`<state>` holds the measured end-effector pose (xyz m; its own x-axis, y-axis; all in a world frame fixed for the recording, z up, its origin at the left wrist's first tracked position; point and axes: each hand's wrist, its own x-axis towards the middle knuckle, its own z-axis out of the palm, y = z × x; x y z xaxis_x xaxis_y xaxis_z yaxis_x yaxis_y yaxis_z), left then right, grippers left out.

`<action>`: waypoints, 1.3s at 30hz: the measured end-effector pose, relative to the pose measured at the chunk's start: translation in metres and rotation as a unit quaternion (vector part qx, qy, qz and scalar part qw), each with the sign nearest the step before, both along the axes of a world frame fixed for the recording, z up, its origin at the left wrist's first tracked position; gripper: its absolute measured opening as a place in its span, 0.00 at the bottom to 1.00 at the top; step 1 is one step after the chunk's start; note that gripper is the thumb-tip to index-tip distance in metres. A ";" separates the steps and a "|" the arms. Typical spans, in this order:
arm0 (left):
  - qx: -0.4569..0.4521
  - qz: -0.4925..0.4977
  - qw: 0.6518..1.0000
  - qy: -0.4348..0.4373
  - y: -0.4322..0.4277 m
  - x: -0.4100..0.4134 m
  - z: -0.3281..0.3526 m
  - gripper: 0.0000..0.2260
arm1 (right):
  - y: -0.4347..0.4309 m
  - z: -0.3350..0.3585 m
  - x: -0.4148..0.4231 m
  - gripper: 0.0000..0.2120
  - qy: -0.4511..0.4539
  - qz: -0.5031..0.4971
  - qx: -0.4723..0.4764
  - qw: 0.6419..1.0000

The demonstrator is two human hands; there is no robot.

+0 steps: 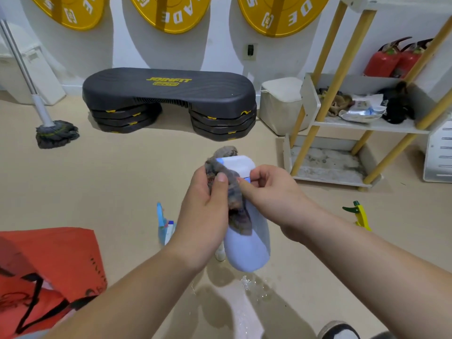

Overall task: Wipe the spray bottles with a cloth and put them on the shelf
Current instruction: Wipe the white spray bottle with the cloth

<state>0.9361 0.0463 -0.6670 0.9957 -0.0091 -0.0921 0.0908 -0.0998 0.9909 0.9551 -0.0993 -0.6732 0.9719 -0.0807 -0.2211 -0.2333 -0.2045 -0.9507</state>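
Right hand (271, 192) pinches the spray bottle (247, 248) steady; left hand (205, 204) clamps the cloth (234, 199) between thumb and fingers, probably scrubbing its neck.

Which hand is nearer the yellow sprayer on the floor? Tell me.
Right. The right hand, on the white bottle, is left of the yellow sprayer; the left hand, gripping the cloth, is farther left.
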 end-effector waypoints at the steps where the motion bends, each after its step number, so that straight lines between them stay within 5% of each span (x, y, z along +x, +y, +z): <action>1: 0.007 0.007 1.000 0.008 -0.002 0.001 -0.001 0.11 | 0.004 0.003 -0.002 0.13 -0.014 -0.011 -0.016 1.000; 8: 0.032 0.021 0.999 0.001 0.012 0.017 0.004 0.19 | 0.001 0.026 -0.004 0.16 0.008 0.029 0.096 0.995; 13: 0.025 -0.015 0.999 -0.014 0.016 0.020 0.005 0.20 | 0.001 0.028 -0.007 0.13 -0.010 0.089 0.071 0.993; 20: 0.020 0.073 0.997 -0.009 0.023 0.031 -0.001 0.21 | -0.002 0.026 0.002 0.14 0.018 0.016 0.078 0.997; 23: 0.090 0.078 0.992 -0.050 0.024 0.028 0.002 0.23 | -0.010 0.022 0.004 0.14 0.036 -0.022 0.088 0.995; 27: 0.205 -0.039 0.959 -0.191 0.018 0.001 0.008 0.19 | -0.011 0.019 0.004 0.18 0.035 -0.048 0.067 0.996; 31: 0.337 -0.172 0.873 -0.306 0.006 -0.004 -0.006 0.12 | -0.007 0.019 0.004 0.22 0.003 -0.073 0.043 0.996; 34: 0.305 -0.086 0.902 -0.294 0.007 0.005 -0.012 0.06 | -0.003 0.022 0.001 0.20 -0.024 -0.064 0.020 0.997; 36: 0.271 -0.030 0.937 -0.221 0.006 0.004 -0.011 0.14 | 0.002 0.026 -0.003 0.21 -0.049 -0.035 0.016 0.998; 39: 0.290 0.000 0.939 -0.185 -0.002 -0.003 -0.005 0.20 | 0.010 0.029 -0.006 0.21 -0.072 -0.027 0.019 0.997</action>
